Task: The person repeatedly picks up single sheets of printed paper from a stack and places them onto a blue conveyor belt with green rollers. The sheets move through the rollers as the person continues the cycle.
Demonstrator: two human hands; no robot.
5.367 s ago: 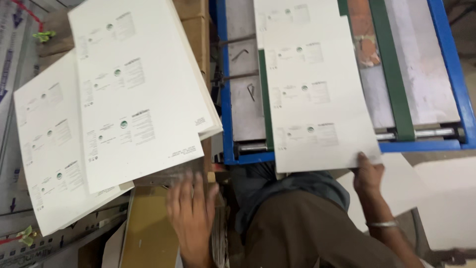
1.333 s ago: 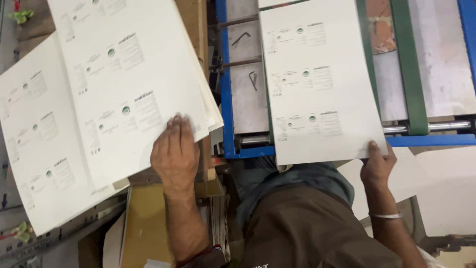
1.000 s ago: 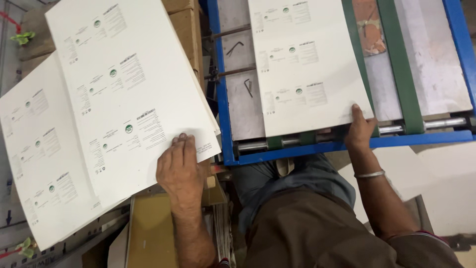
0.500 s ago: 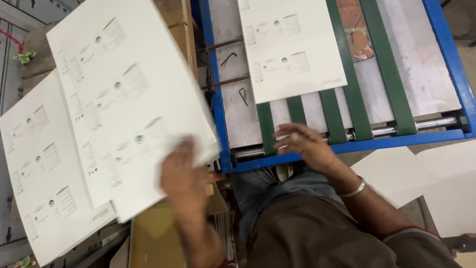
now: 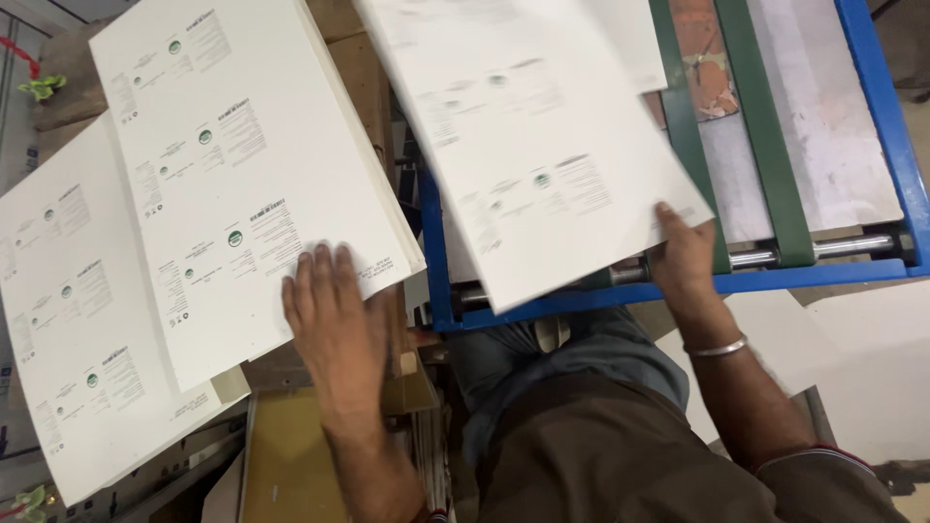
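While my left hand rests flat on the stack of printed sheets, my right hand (gripping one corner) has swung a fresh printed sheet over the feeder's green belts.

We're looking at two supports. On the right, the blue-framed feed bed is carrying green belts lengthwise over a grey plate, with a metal roller crossing at the near end. A blurred printed sheet is lying tilted across its left half, overhanging the blue near rail. On the left, a thick stack of printed sheets is sitting on brown cardboard boxes, its corner overlapping a second, lower stack further left. We can't tell what's carrying the boxes.
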